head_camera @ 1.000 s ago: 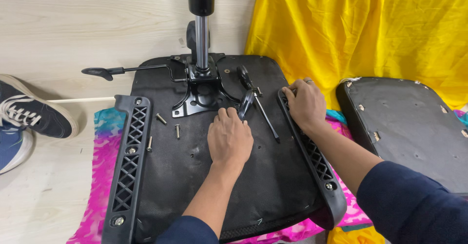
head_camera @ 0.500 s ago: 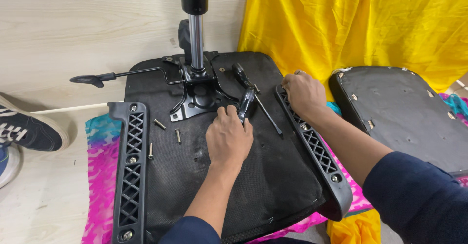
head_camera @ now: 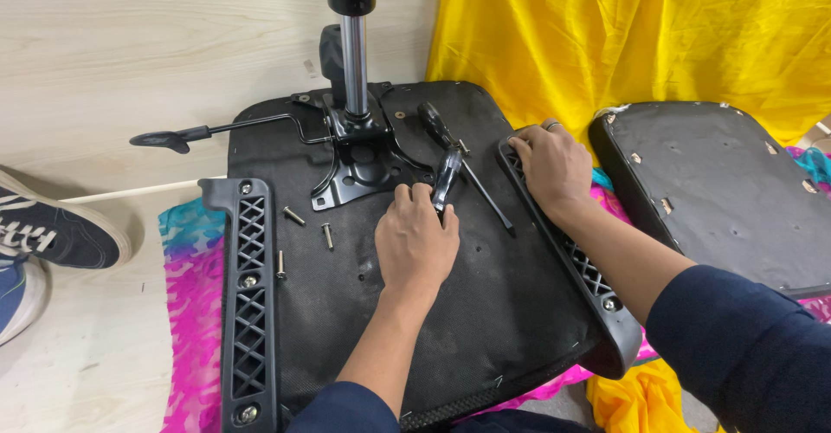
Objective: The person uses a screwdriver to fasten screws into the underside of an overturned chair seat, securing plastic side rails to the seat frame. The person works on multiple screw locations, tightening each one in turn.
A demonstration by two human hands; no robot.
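Observation:
An upturned black chair seat (head_camera: pixel 485 312) lies on the floor with a metal mechanism plate (head_camera: pixel 363 169) and an upright gas cylinder (head_camera: pixel 352 43) bolted at its far end. My left hand (head_camera: pixel 415 242) rests on the seat, fingertips bent down at the plate's near corner, next to a black-handled tool (head_camera: pixel 447 177). What the fingertips pinch is hidden. My right hand (head_camera: pixel 554 169) grips the far end of the right arm bracket (head_camera: pixel 589 273). A long screwdriver (head_camera: pixel 472 177) lies between the hands.
Three loose screws (head_camera: pixel 327 235) lie on the seat beside the left arm bracket (head_camera: pixel 249 294). A lever (head_camera: pixel 186 137) sticks out left. A second black seat panel (head_camera: pixel 718 190) lies right, on yellow cloth (head_camera: pixel 606 35). A person's shoe (head_camera: pixel 52 229) is at the left edge.
My left hand has crept a little toward the plate's corner. My right hand stays on the bracket end. The view has shifted slightly.

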